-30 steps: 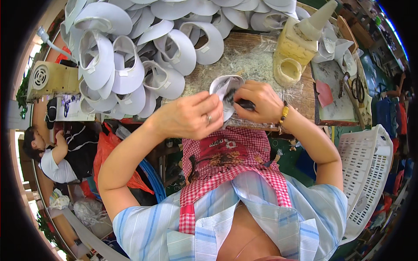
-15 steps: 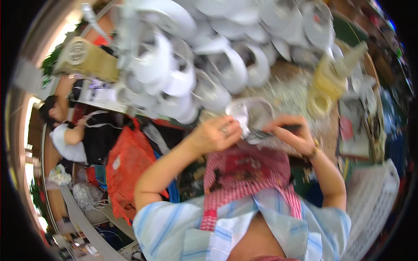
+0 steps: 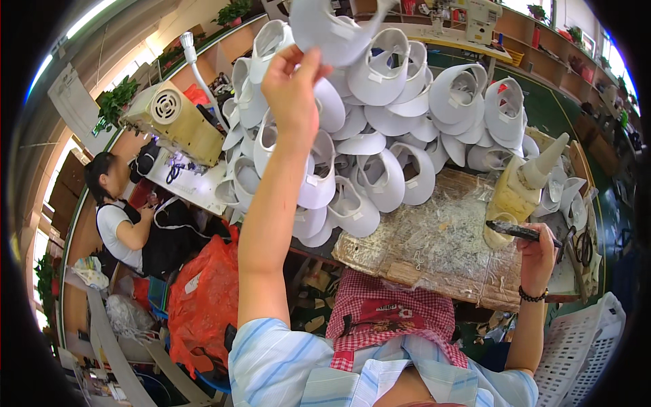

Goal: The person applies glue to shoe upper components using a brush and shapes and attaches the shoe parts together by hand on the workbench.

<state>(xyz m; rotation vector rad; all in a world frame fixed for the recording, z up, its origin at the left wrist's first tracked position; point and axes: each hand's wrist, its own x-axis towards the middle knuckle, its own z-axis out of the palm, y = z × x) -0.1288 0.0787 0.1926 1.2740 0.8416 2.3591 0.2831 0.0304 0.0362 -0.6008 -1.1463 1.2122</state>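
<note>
Visor (image 3: 325, 37) at top centre of frame, in L hand (image 3: 295, 85), fingers closed on the edge of its brim, over the visor pile (image 3: 376, 91). R hand (image 3: 538, 254), right of frame, has fingers wrapped round a black brush (image 3: 525, 233), tip across the round mouth of the glue pot (image 3: 517, 193); can't tell if it touches the rim. Step in hand is prob. shifting one pc at the pile w/ the brush parked by the pot. Next move calls for a light L grip on the thin brim, w/o knocking nbrs, & a steady R wrist so the brush doesn't drip.

Materials: visors smooth matte white, curved brims + looped bands, small pale tabs on some; prob. bendy. Pot yellowed, semi-clear plastic w/ tapered cone spout. Bench (image 3: 424, 254), centre right, brown & scuffed, whitish crust on top. Basket (image 3: 576, 356), lower right, white perforated plastic. Bag (image 3: 203, 298), lower left, red-orange crinkly film.
</note>
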